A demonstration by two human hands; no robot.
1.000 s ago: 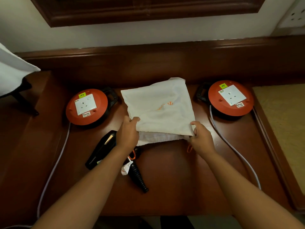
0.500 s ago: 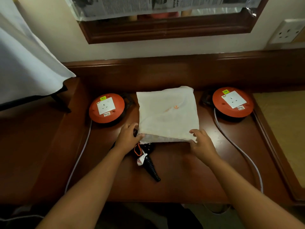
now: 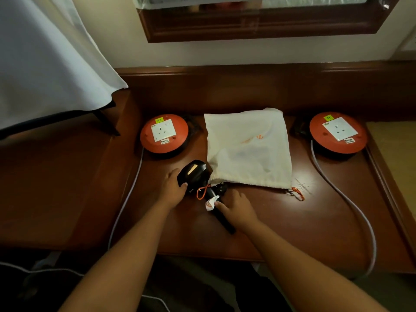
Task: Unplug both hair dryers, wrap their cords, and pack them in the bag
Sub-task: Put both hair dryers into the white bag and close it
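A white drawstring bag (image 3: 247, 149) lies flat in the middle of the dark wooden desk (image 3: 281, 226), its orange cords (image 3: 297, 193) trailing at the near right corner. A black hair dryer (image 3: 194, 173) lies at the bag's near left corner, its handle (image 3: 222, 221) pointing toward me, with a white tag and an orange loop on it. My left hand (image 3: 172, 188) grips the dryer's body from the left. My right hand (image 3: 238, 207) rests on the handle, fingers touching the tag. A second dryer is not visible.
Two orange extension reels with white sockets sit on the desk, one left (image 3: 164, 134) and one right (image 3: 337, 131), each trailing a white cable (image 3: 351, 203) off the front edge. A white cloth (image 3: 45, 59) hangs at upper left. A mirror frame (image 3: 258, 30) is on the wall.
Both hands let go of the bag's near edge and moved to the hair dryer. The bag now lies flat. The camera pulled back and tilted up.
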